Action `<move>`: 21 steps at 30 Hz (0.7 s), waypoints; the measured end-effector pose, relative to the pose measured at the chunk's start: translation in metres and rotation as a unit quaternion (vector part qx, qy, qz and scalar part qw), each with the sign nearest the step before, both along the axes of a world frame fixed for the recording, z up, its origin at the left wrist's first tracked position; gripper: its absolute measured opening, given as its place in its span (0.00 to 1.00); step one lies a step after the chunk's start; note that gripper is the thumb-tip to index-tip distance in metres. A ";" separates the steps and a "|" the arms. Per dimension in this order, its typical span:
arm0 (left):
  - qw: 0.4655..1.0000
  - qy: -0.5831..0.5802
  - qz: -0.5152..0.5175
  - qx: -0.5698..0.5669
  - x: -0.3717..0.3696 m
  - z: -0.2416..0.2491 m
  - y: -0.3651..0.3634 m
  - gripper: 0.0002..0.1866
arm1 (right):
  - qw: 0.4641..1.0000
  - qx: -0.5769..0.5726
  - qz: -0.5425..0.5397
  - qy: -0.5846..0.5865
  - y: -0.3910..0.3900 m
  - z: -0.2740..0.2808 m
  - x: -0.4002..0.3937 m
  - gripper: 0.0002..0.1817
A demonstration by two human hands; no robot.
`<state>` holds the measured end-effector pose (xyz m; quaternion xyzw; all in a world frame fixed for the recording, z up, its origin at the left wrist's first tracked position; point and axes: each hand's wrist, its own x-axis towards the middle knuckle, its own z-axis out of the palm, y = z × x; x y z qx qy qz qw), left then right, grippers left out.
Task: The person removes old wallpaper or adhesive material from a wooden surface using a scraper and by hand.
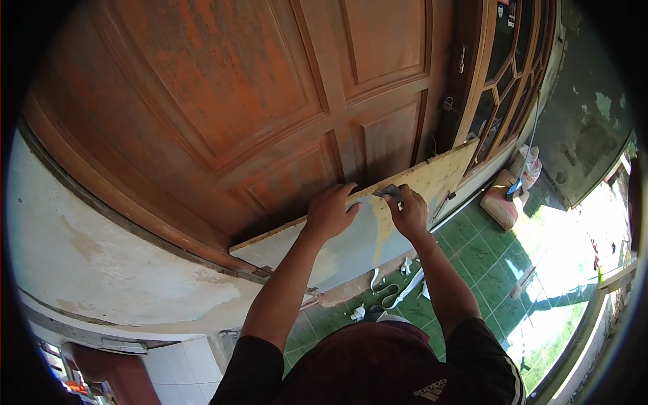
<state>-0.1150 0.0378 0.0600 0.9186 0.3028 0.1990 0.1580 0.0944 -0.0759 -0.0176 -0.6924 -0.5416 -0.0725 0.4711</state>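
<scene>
A long wooden board (337, 236) leans on edge against the lower part of a brown door. Pale grey-white covering lies over its left part, while bare yellowish wood shows to the right. My left hand (329, 214) grips the board's top edge, with the thumb on the front face. Pinched in my right hand (410, 214) is a small dark grey flat piece (387, 192), held against the board near the top edge where covering meets bare wood. Its exact kind is partly hidden by my fingers.
Curled white peelings (405, 291) lie on the green tiled floor (466, 250) below the board. The brown panelled door (270, 88) rises behind it. Sacks (501, 202) stand at the right by the wall, near a blue-ended tool (515, 187).
</scene>
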 end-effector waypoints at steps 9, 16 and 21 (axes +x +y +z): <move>0.988 0.094 0.112 0.053 0.040 -0.008 -0.017 0.24 | 0.994 0.088 0.029 0.056 0.025 -0.035 0.007 0.22; 0.987 0.065 0.119 0.088 0.040 -0.017 -0.015 0.25 | 0.992 0.105 0.031 0.061 0.028 -0.037 0.004 0.22; 0.988 0.070 0.100 0.099 0.037 -0.020 -0.012 0.26 | 0.992 0.118 0.027 0.036 0.029 -0.036 0.003 0.22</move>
